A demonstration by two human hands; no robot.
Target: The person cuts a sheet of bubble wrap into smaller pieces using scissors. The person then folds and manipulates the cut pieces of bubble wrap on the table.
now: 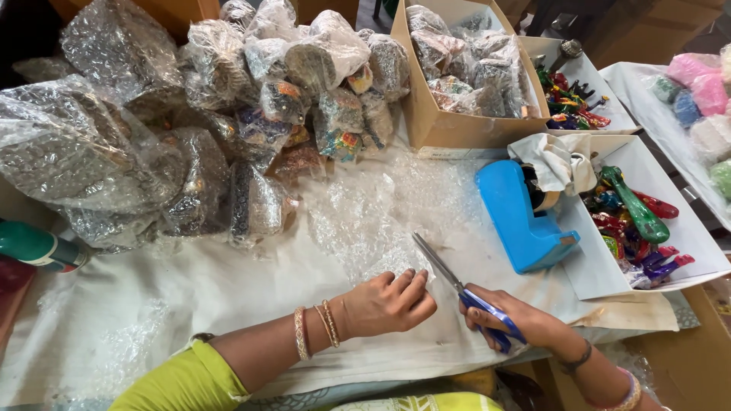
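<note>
The right hand (525, 323) is gripping blue-handled scissors (457, 289), fingers pinching the handles with blades nearly closed, cutting a sheet of bubble wrap (365, 221) lying just left of the blue tape dispenser (521, 217). The left hand (388, 303) is pressing the sheet flat, fingers curled together. Continuing the cut probably calls for keeping the sheet taut.

You get bright, even, soft light from above, with only faint shadows under your hands on the white table cover (190, 289). Glare sparkles off the bubble-wrapped bundles (251, 99) and the loose bubble wrap sheet (365, 213). Focus is sharp at the centre; the edges bow outward with wide-angle distortion, and the top corners fall dark.
</note>
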